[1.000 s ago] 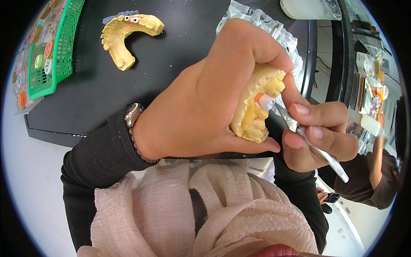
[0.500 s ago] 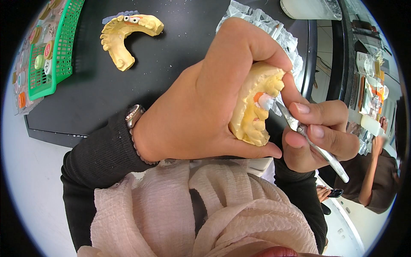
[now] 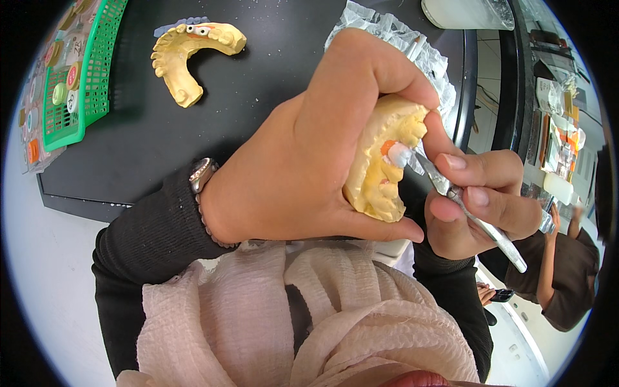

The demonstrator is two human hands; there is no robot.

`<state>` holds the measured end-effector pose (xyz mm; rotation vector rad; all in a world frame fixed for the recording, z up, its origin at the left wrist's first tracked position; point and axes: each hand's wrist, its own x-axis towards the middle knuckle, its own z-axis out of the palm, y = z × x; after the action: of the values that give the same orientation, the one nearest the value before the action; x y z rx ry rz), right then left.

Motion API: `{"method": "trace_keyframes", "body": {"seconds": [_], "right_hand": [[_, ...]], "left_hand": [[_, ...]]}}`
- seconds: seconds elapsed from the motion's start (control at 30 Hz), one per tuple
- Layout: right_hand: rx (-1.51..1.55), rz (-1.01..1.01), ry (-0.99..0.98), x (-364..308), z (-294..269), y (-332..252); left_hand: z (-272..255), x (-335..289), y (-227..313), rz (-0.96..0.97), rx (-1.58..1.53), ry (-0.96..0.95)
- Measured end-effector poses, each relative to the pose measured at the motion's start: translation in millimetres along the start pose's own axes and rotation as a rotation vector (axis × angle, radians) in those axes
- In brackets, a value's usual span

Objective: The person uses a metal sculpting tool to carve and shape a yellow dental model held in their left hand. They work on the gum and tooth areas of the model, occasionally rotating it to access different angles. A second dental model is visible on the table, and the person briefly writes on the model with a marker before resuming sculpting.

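Note:
My left hand (image 3: 290, 161) is closed around a yellow plaster dental model (image 3: 369, 184), holding it over the table with its teeth turned to the right. On the model sits a whitish tooth crown (image 3: 399, 155), with an orange patch (image 3: 387, 147) beside it. Pinched between thumb and fingers of my right hand (image 3: 490, 200) is a metal dental carving instrument (image 3: 487, 229). Its flat blade end points at the crown; whether it touches is too fine to tell. A second yellow dental model (image 3: 173, 68), curved like a horseshoe, lies on the table at the far left.
A green plastic basket (image 3: 106, 77) with small jars stands at the left edge of the black table (image 3: 258, 58). Crumpled white tissue (image 3: 361, 19) lies behind my hands, near a clear container (image 3: 467, 14). Another person in dark clothing (image 3: 570, 277) is at the right.
My hands and the model have barely shifted; the instrument stays at the crown. At the right, the other person's arm has moved slightly.

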<state>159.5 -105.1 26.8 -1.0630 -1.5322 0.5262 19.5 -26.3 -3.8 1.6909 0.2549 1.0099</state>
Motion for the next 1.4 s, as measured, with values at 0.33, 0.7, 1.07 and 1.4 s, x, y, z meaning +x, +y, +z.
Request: {"method": "trace_keyframes", "body": {"seconds": [0.33, 0.7, 1.07, 1.4], "right_hand": [[0.011, 0.055, -0.029, 2.1, -1.8, -2.8], [0.004, 0.079, 0.0, 0.2, -2.2, -4.3], [0.055, 0.077, -0.005, 0.4, -0.9, -2.1], [0.068, 0.091, -0.026, 1.9, -2.9, -4.2]], "left_hand": [[-0.2, -0.4, -0.2, 0.003, 0.011, 0.002], [-0.6, -0.3, 1.0, -0.016, 0.007, 0.002], [-1.2, 0.3, 0.6, -0.013, 0.006, -0.008], [-1.9, 0.1, 1.5, -0.031, 0.004, -0.015]]}}
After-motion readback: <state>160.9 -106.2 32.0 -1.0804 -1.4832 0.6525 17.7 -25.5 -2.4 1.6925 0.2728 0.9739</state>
